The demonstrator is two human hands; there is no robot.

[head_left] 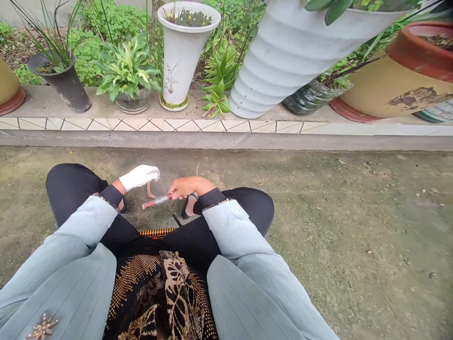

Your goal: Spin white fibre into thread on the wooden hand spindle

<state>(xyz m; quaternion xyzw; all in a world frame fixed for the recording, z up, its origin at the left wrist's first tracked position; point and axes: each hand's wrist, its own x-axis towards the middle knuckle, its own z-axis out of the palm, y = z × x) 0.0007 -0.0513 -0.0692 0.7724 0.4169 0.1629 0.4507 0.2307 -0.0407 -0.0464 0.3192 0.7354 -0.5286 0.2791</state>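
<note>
I sit low with my knees apart, both forearms stretched out over the concrete ground. My left hand (139,176) wears a white glove and is closed, pinching a thin pale thread (162,184). The thread runs down to a spindle-like stick (155,201) wound with grey thread. My bare right hand (189,186) is closed on the right end of that stick, which lies nearly level between my knees. My feet in dark sandals show just under the hands.
A raised tiled ledge (212,125) runs across ahead, lined with pots: a tall white vase (182,52), a dark pot (63,82), a large ribbed white pot (293,52) and a terracotta pot (403,75). An orange-and-black woven edge (156,232) shows under me.
</note>
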